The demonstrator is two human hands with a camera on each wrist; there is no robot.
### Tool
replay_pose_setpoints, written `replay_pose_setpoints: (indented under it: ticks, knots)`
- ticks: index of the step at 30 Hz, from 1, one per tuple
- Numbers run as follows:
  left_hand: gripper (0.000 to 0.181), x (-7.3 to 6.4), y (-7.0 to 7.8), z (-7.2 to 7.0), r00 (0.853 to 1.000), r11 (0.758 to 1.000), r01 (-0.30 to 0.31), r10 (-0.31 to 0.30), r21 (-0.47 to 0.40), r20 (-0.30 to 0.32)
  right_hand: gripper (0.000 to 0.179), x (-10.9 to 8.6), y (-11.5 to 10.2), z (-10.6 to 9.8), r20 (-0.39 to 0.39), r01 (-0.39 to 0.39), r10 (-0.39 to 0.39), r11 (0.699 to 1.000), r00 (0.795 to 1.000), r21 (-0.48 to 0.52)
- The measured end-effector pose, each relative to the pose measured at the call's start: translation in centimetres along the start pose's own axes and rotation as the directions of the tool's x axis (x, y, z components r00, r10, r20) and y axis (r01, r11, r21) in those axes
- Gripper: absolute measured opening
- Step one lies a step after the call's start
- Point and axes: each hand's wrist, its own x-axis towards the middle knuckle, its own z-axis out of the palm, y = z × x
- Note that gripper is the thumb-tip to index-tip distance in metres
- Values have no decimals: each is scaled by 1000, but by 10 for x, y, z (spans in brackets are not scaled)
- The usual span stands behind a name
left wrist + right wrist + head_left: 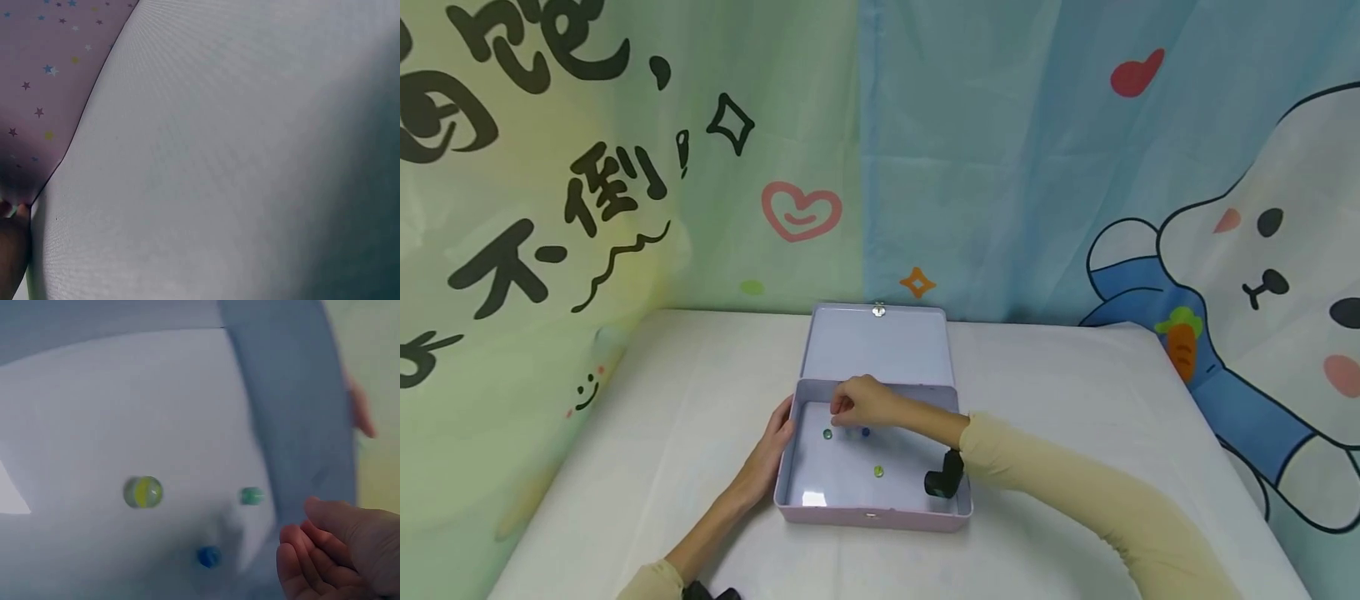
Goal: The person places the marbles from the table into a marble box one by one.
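A shallow pale-lilac metal box (910,518) lies on the table with its hinged lid (880,346) tipped back. Three glass marbles sit on its floor: a green one (252,495), a blue one (209,556) and a larger clear-and-yellow one (142,492). Over the back left part of the box hovers my right hand (867,402), fingers loosely bent. In the right wrist view its thumb stands apart from the fingers, and nothing shows between them. My left hand (767,457) rests against the outside of the box's left wall, its fingers along it.
A white cloth (1037,375) covers the table under the box. Behind it hangs a printed curtain (970,167) with a cartoon bear. A black wrist device (946,477) on my right arm overhangs the box's right side. Small stars (39,112) decorate the box's outside.
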Motion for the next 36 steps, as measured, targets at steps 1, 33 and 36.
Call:
replay_pose_setpoints:
  ticks: [1, 33, 36]
  knots:
    - [53, 0, 0, 0, 1000, 1000, -2, 2, 2, -1, 8, -5, 0, -5, -1, 9, -9, 1000, 1000, 1]
    - [54, -2, 0, 1, 1000, 1000, -22, 22, 12, 8, 15, -246, 115, -12, -465, -291, 364, 930, 807, 223]
    - [54, -2, 1, 1, 1000, 1000, -19, 19, 12, 6, 12, -246, 119, 3, -510, -264, 335, 942, 792, 207]
